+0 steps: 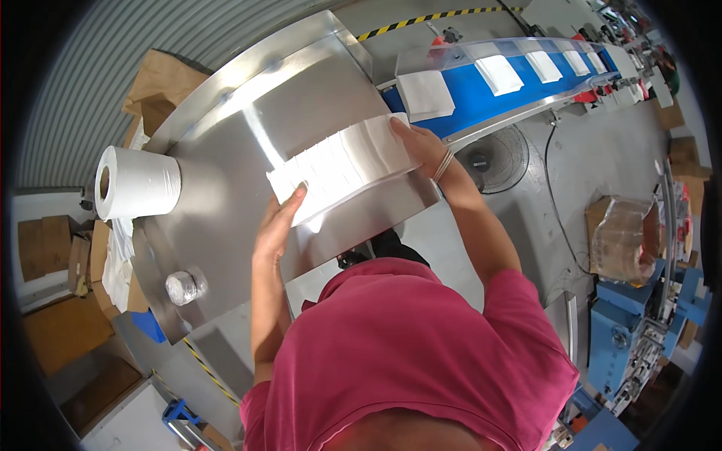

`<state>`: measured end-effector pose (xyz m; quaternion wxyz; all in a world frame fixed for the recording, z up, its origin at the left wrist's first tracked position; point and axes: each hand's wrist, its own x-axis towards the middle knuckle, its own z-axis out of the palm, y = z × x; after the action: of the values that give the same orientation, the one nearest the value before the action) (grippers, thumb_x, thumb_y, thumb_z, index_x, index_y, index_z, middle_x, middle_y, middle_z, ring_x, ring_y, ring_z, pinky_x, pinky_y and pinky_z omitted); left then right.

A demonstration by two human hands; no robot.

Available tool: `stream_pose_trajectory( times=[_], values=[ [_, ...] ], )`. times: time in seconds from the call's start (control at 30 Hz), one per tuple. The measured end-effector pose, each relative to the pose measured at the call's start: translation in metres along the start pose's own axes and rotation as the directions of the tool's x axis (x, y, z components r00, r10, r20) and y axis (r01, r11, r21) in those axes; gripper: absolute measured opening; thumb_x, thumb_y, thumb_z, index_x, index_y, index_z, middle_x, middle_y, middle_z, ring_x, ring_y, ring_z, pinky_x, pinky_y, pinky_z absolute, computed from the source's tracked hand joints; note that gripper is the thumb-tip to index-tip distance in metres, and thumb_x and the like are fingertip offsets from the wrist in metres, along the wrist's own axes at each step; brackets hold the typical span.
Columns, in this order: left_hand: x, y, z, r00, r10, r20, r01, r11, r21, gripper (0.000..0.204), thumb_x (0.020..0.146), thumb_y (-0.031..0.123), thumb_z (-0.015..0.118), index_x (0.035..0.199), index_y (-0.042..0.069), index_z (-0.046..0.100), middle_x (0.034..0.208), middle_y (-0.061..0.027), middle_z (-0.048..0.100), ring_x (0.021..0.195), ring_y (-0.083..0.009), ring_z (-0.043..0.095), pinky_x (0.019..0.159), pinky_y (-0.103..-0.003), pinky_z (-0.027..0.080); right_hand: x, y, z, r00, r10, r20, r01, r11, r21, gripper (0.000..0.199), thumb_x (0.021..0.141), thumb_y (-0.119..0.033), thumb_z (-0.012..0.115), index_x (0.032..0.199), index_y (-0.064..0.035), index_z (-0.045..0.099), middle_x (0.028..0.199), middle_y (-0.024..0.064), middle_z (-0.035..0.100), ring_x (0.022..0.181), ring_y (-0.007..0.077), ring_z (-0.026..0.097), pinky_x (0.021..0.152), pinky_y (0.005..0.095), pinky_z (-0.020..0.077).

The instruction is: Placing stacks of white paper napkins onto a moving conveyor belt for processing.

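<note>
A long row of white folded tissue stacks (342,164) lies across the shiny steel table (226,195). My left hand (280,222) presses flat against the row's near left end. My right hand (418,143) holds the row's right end, close to the start of the blue conveyor belt (481,98). The stacks are squeezed between both hands. One white stack (425,94) sits at the belt's near end, and several more (499,74) ride farther along it.
A big white paper roll (137,182) stands at the table's left edge, with a small foil-wrapped roll (181,287) near the front edge. A floor fan (495,158) sits under the belt. Cardboard boxes (623,237) and blue machinery (639,338) are at the right.
</note>
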<state>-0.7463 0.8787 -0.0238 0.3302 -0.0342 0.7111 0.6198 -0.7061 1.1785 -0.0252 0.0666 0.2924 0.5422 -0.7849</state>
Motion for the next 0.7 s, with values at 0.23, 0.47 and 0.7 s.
stream_pose_trajectory(
  times=[0.23,0.47,0.7],
  values=[
    [-0.005,0.006,0.003,1.000,-0.020,-0.005,0.021,0.999,0.027,0.102,0.073,0.052,0.065,0.135,-0.010,0.012,0.134,-0.0253,0.032,0.131,-0.0308,0.023,0.107,-0.037,0.013,0.004,0.014,-0.017,0.989,-0.147,0.021,0.126,0.755,-0.643,0.037,0.076,-0.031,0.060,0.086,0.0040,0.062,0.080,0.0149,0.063,0.071,0.0206,0.060,0.062,0.0318,0.0448],
    [-0.009,0.013,0.009,0.990,-0.088,-0.114,0.099,0.991,0.087,0.099,0.074,0.052,0.063,0.135,-0.010,0.015,0.133,-0.0268,0.033,0.131,-0.0319,0.023,0.107,-0.038,0.013,0.026,0.014,-0.042,0.970,0.215,-0.114,-0.116,0.819,0.561,0.053,0.080,-0.044,0.060,0.108,0.0006,0.053,0.091,0.0081,0.061,0.083,0.0212,0.060,0.076,0.0276,0.0472],
    [0.001,0.002,0.003,0.998,-0.006,0.061,0.006,1.000,0.012,0.114,0.070,0.055,0.065,0.133,-0.014,-0.001,0.134,-0.0282,0.031,0.131,-0.0320,0.022,0.108,-0.037,0.012,-0.004,0.011,0.013,0.986,-0.152,0.070,0.167,0.917,-0.361,0.050,0.084,-0.042,0.056,0.109,0.0017,0.055,0.100,0.0057,0.059,0.084,0.0120,0.056,0.074,0.0250,0.0444]
  ],
)
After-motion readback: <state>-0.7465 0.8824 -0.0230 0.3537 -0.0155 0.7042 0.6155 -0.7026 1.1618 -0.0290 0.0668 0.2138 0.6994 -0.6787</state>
